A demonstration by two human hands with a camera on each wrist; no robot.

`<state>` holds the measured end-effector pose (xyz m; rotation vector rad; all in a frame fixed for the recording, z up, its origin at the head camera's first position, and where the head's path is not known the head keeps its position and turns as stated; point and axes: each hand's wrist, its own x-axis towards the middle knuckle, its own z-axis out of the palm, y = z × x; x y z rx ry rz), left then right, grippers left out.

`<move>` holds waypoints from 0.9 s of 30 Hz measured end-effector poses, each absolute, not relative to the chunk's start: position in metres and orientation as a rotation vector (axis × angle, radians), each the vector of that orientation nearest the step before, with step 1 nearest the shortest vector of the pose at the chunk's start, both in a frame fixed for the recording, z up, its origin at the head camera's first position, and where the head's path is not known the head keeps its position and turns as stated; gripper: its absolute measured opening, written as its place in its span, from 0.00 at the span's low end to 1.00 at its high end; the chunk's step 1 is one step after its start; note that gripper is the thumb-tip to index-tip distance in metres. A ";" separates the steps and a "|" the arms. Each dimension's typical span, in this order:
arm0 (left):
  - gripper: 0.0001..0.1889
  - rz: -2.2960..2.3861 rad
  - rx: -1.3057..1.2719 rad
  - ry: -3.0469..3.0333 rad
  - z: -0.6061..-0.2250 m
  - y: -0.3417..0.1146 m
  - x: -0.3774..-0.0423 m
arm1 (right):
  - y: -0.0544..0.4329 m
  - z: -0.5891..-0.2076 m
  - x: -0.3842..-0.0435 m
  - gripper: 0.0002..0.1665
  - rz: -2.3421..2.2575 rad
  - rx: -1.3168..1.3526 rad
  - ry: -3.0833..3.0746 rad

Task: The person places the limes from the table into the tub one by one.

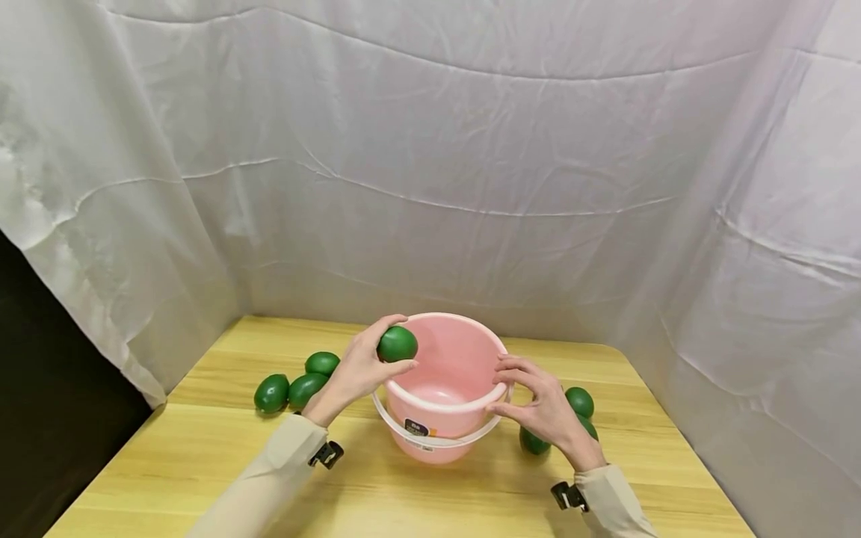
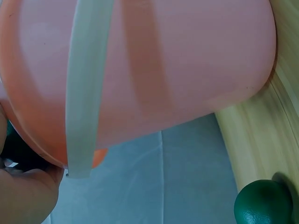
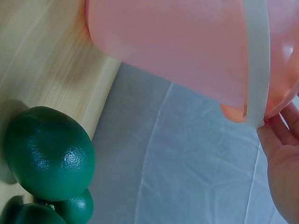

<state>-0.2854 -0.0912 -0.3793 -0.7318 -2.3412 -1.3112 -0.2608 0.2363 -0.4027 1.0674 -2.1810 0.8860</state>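
Note:
A pink bucket [image 1: 440, 418] stands upright on the table, its white handle [image 1: 430, 441] hanging down across the front. Over the left side of the rim, my left hand [image 1: 366, 365] holds a smooth dark green egg-shaped fruit [image 1: 397, 344] between thumb and fingers. On the opposite side my right hand [image 1: 541, 403] grips the bucket's rim, near where the handle joins in the right wrist view. Just behind that hand lie several like fruits [image 3: 49, 151], partly hidden by it in the head view. Inside the bucket, the visible part of the bottom is bare.
Several more green fruits [image 1: 272, 394] lie grouped on the wooden table [image 1: 222, 448] left of my left hand. Grey-white cloth [image 1: 430, 149] hangs behind the table and along both sides. A dark area [image 1: 54, 388] shows beyond the table's left edge.

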 end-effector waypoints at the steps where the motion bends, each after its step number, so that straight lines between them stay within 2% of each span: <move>1: 0.36 -1.312 -0.730 -2.350 -0.379 -0.092 -0.285 | 0.236 -0.403 -0.261 0.25 0.878 1.070 -2.177; 27: 0.38 -1.408 -0.750 -2.352 -0.377 -0.093 -0.285 | 0.236 -0.402 -0.261 0.25 0.864 1.054 -2.197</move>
